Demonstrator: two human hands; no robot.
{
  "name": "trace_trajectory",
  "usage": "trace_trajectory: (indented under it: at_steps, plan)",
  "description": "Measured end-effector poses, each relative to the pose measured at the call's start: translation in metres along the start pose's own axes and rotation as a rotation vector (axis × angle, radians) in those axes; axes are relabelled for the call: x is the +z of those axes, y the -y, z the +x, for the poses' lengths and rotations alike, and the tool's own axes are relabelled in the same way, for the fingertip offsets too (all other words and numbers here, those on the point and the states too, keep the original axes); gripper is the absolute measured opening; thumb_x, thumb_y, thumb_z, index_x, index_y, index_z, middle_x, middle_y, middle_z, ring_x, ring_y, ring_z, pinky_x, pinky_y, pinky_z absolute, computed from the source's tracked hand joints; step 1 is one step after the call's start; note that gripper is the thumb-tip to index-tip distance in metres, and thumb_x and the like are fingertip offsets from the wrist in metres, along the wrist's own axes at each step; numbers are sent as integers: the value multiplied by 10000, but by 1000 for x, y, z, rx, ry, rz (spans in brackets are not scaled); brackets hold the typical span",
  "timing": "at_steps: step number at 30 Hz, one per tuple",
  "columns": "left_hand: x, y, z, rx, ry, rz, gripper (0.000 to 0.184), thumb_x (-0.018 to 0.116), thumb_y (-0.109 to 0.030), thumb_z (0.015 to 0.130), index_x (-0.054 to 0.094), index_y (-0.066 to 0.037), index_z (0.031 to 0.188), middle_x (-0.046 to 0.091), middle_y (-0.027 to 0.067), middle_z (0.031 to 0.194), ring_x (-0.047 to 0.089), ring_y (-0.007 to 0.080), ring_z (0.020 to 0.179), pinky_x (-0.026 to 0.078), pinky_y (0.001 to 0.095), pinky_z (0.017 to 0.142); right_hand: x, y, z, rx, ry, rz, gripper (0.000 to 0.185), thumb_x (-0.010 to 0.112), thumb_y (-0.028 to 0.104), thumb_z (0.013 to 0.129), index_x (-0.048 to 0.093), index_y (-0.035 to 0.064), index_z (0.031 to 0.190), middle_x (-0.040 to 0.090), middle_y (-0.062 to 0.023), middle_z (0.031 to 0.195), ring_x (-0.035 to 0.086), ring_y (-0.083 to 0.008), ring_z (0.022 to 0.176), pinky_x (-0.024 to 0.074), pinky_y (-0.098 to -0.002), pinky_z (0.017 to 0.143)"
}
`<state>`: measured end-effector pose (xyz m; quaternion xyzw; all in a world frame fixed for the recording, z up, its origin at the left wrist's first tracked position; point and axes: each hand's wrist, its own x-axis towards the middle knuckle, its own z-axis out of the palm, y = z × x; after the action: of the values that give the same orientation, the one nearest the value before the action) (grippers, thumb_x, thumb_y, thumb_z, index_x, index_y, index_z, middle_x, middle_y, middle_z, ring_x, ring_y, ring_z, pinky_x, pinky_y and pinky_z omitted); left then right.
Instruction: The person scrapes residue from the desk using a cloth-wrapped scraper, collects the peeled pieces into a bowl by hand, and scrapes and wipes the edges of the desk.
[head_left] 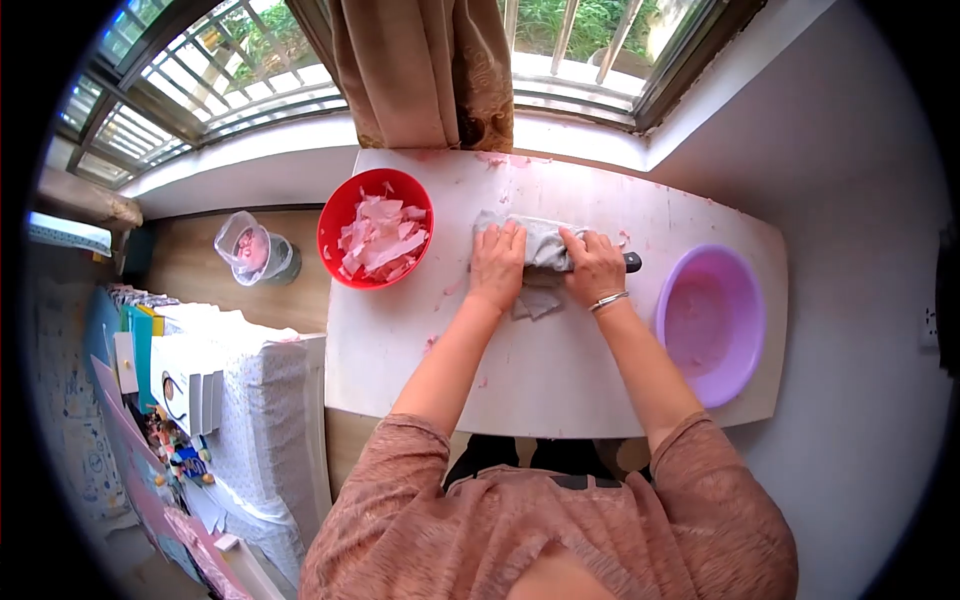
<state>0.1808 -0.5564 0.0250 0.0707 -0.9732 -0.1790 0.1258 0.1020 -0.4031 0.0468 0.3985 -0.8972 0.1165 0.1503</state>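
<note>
A crumpled grey cloth (545, 250) lies on the white table, spread between my two hands. My left hand (497, 260) presses down on its left side, fingers together and bent over it. On the right side, my right hand (596, 268), with a bracelet at the wrist, grips the cloth with curled fingers. A black knife handle (632, 262) sticks out just right of my right hand; its blade is hidden by the hand and cloth. A loose corner of the cloth hangs toward me.
A red bowl (326, 232) with pale pink torn pieces stands left on the white table (420, 370). At the right edge is a purple basin (755, 320). Pink scraps dot the tabletop. A lined bin (283, 262) stands on the floor, and a curtain (410, 80) hangs behind.
</note>
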Motion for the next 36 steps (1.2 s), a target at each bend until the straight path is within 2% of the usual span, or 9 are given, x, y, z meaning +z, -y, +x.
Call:
trace_trajectory:
  at_steps: [5, 8, 12, 16, 22, 25, 30, 34, 36]
  plan:
    - [26, 8, 27, -25, -154, 227, 384, 439, -70, 761, 481, -13, 1139, 467, 132, 1214, 407, 320, 1129, 308, 423, 951, 22, 1, 26, 158, 156, -83, 489, 628, 138, 571, 573, 198, 1053, 538, -50, 792, 558, -233, 719, 436, -353, 596]
    - [32, 18, 51, -68, -161, 281, 378, 437, -81, 772, 481, -18, 1143, 468, 118, 1218, 408, 319, 1131, 310, 423, 951, 38, -10, 50, 179, 211, 54, 449, 554, 127, 621, 567, 180, 1066, 593, -94, 753, 599, -281, 653, 465, -389, 618]
    - [37, 23, 77, -183, -111, 197, 357, 441, -99, 784, 503, -35, 1129, 502, 83, 1189, 419, 310, 1125, 351, 415, 921, 35, -21, 79, 200, 344, 110, 439, 556, 135, 634, 564, 159, 1072, 624, -113, 799, 615, -284, 717, 488, -383, 648]
    - [46, 19, 70, -117, -216, 280, 322, 459, -98, 779, 537, -36, 1085, 518, 79, 1178, 434, 290, 1121, 386, 417, 881, 23, -20, 75, 243, 490, 96, 479, 512, 111, 665, 535, 181, 1138, 623, -109, 877, 607, -281, 774, 487, -378, 684]
    - [43, 19, 82, -154, -237, 292, 320, 462, -79, 772, 541, -32, 1078, 533, 79, 1159, 479, 288, 1076, 445, 354, 821, 30, -31, 91, 190, 466, 130, 524, 540, 126, 634, 514, 173, 1156, 635, -107, 835, 617, -269, 764, 492, -369, 692]
    - [42, 11, 67, -173, -201, 273, 308, 453, -70, 778, 542, -42, 1072, 536, 83, 1152, 477, 291, 1081, 456, 367, 795, 16, -26, 88, 217, 585, 111, 501, 526, 121, 649, 523, 178, 1147, 635, -113, 847, 617, -270, 757, 491, -374, 675]
    - [31, 12, 89, -250, -95, 203, 328, 451, -62, 781, 528, -35, 1098, 520, 96, 1183, 477, 299, 1099, 450, 359, 827, 37, -36, 97, 199, 528, 111, 536, 536, 142, 635, 511, 205, 1167, 635, -134, 818, 622, -275, 746, 494, -377, 690]
    - [33, 11, 75, -201, -150, 139, 323, 459, -48, 775, 528, -24, 1089, 519, 111, 1180, 475, 307, 1102, 431, 380, 868, 24, -24, 76, 241, 524, 148, 546, 536, 135, 632, 505, 198, 1174, 634, -135, 842, 621, -285, 765, 491, -383, 698]
    - [35, 17, 79, -172, -191, 196, 323, 459, -51, 773, 528, -24, 1088, 525, 122, 1166, 486, 300, 1078, 440, 367, 855, 27, -27, 89, 213, 514, 134, 454, 524, 128, 665, 505, 154, 1118, 636, -142, 800, 627, -289, 741, 496, -386, 670]
